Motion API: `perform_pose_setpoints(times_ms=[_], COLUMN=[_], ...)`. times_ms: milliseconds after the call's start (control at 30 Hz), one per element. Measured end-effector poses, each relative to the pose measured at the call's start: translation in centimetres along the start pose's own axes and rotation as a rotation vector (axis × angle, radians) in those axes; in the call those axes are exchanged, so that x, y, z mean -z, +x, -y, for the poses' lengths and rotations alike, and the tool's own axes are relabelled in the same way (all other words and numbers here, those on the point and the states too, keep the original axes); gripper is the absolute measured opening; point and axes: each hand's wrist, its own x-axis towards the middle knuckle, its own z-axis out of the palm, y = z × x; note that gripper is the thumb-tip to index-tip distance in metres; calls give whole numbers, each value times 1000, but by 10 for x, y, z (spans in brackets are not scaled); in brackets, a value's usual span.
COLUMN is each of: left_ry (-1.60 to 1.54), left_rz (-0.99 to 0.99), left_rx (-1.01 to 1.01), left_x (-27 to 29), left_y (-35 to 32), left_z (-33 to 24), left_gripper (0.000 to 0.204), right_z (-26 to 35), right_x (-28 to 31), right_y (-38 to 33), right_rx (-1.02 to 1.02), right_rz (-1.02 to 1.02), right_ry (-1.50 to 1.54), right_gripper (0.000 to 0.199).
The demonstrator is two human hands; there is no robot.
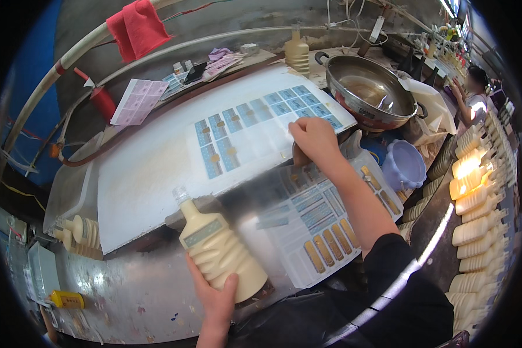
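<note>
A cream bottle (221, 252) with a ribbed body and a clear-looking neck leans on its base near the front. My left hand (216, 294) wraps around its lower side. A patterned blue-grey strip (203, 232) lies across its shoulder. Over the white board, my right hand (315, 139) is closed in a pinch beside a sheet of blue patterned decals (249, 119). Something small and dark shows beneath its fingers, too hidden to name. Below that forearm are a clear sheet of gold strips (332, 240) and more blue strips (310, 209).
The white board (151, 156) slopes across the table. A large metal pan (365, 84) and a purple bucket (405, 165) stand at right. Rows of cream bottles (475, 232) line the right side, with another person (475, 98) beyond. A yellow container (67, 299) lies far left.
</note>
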Motion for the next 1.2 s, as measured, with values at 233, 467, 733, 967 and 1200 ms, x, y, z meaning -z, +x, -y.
perform_pose_setpoints(times_ms=[233, 467, 733, 967, 1200], left_ry=[23, 6, -104, -43, -315], left_rz=[-8, -14, -45, -124, -65], left_rx=[-58, -73, -101, -105, -90], left_x=[0, -1, 4, 14, 18], left_y=[1, -2, -21, -41, -33], left_z=[4, 5, 37, 39, 38], left_gripper=[108, 103, 91, 73, 59], right_z=[-59, -56, -74, 37, 47], right_x=[1, 13, 0, -19, -52], right_y=[41, -25, -46, -174, -248], right_rx=[267, 588, 668, 325, 1196], right_rz=[-11, 41, -239, 457, 190], right_ry=[-621, -519, -299, 314, -139], right_gripper=[30, 23, 8, 10, 11])
